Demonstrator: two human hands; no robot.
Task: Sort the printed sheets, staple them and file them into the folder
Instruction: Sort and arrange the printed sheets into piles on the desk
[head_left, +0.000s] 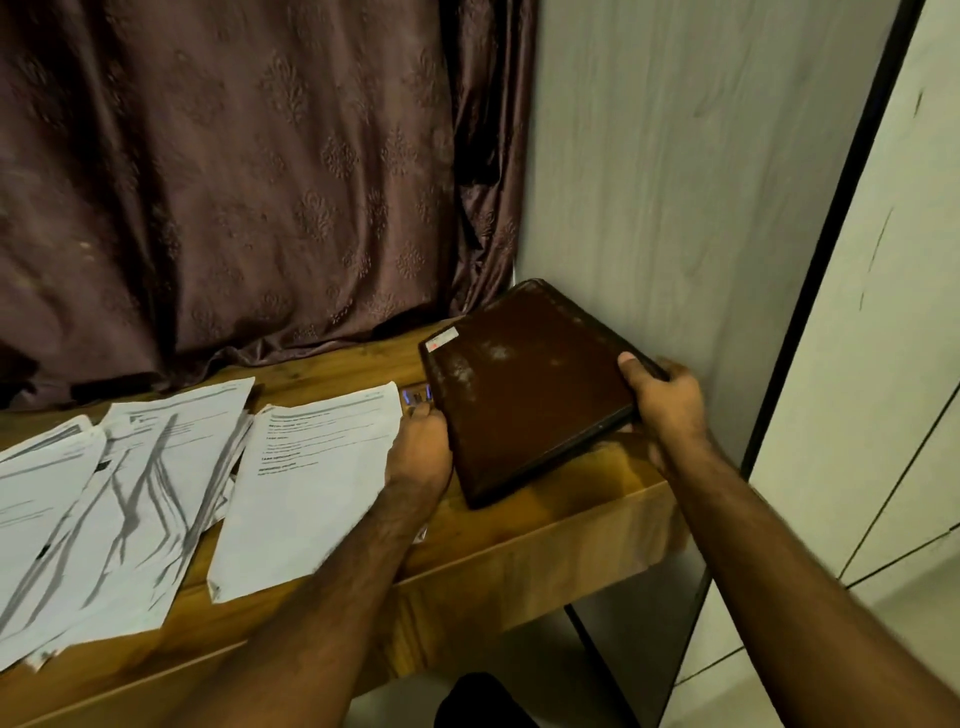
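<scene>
Both hands clamped the closed brown folder (524, 395) at the wooden desk's (519, 551) right end, left hand (422, 452) and right hand (662, 400) on opposite edges, apt for something seemingly stiff and weighty; its small corner sticker (441, 336) was unreadable

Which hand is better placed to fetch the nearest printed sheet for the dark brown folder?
Probably the left hand: it grips the dark brown leather folder's left edge right beside the nearest white printed sheet. The right hand grips the far edge, by the wall.
</scene>
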